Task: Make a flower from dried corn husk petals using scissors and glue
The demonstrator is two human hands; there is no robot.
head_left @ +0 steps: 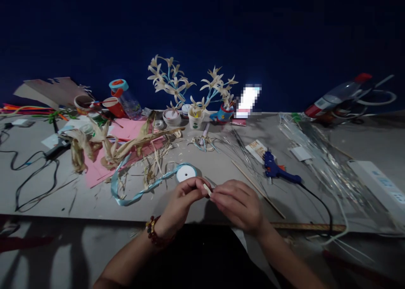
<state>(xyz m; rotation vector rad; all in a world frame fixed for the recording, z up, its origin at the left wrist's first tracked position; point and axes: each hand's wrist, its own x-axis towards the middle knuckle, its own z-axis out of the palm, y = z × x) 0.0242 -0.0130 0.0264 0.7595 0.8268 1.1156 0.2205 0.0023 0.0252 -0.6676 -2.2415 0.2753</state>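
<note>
Near the table's front edge, my left hand (186, 198) and my right hand (238, 202) meet, their fingertips pinched on a small pale piece (207, 190) between them. A beaded bracelet circles my left wrist. Just behind my left hand lies a white ribbon spool (186, 173), with light blue ribbon (139, 195) running from it to the left. Pale flowers on blue stems (171, 78) stand in a white cup (196, 121) at the back.
Dried husks (109, 147) lie over pink paper (95, 177) on the left. To the right are a thin stick (257, 190), a blue glue gun (280, 171) with its cord, bundled wires (329, 166) and a power strip (379, 187). A bottle (335, 95) leans at the back right.
</note>
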